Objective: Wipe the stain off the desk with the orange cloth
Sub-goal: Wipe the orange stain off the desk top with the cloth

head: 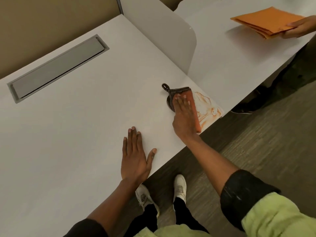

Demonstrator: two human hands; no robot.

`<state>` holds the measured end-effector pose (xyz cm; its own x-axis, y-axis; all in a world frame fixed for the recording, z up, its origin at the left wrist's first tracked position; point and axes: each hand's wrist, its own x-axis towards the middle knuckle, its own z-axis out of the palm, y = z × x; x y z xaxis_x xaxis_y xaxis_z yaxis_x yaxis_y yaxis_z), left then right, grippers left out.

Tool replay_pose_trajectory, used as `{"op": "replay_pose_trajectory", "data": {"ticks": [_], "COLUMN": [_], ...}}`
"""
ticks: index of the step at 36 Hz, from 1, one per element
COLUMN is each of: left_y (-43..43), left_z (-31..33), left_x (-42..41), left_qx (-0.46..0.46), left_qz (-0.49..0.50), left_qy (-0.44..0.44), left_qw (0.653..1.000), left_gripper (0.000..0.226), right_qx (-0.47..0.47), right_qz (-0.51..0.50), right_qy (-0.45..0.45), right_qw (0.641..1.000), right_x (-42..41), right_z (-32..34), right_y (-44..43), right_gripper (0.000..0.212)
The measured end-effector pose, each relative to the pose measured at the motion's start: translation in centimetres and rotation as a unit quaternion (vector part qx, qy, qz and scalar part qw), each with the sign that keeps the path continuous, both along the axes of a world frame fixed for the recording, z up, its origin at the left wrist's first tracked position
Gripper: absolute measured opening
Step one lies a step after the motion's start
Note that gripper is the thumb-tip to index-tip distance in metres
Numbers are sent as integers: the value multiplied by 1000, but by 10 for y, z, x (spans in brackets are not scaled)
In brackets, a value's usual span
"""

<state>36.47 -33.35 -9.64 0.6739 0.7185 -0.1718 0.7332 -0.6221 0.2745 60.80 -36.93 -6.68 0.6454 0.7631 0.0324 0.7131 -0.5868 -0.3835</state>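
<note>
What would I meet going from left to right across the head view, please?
Hatch → left hand → right hand pressing the cloth → smear → folded cloths → other person's hand.

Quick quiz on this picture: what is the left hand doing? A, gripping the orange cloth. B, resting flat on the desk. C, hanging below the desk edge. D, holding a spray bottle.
B: the left hand lies flat on the desk, apart from the orange cloth under the right hand.
</note>
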Motion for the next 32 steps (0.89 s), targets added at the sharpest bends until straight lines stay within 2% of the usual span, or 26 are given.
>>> {"op": "replay_pose_trajectory", "data": {"ticks": [5,10,18,23,27,32], "left_y": [-1,-2,-5,-4,-5,-5], "left_z": [1,4,8,7,6,3], "left_x": [3,19,23,24,22,23], "left_qx": [4,-32,-21,-20,-17,-11], "left_qz": [7,26,37,41,43,43], "left_qy": [12,-27,-17,-25,-33,-35], "left_qw": [1000,999,999,999,998,998], "left_gripper": [90,90,89,87,86,88], "right_qx": [29,18,-43,-94,-123,-132], "right_qz": [83,134,107,-32,-121,-28], "right_qy": [21,15,-18,-29,-13,10], "right_qw": [996,991,993,995,985,991], "right_x": [-40,-66,2,36,9,-56], "right_z": [-2,-6,7,21,28,23], "right_y": [-25,-73,6,37,26,1], "right_gripper": [77,85,73,68,67,69]}}
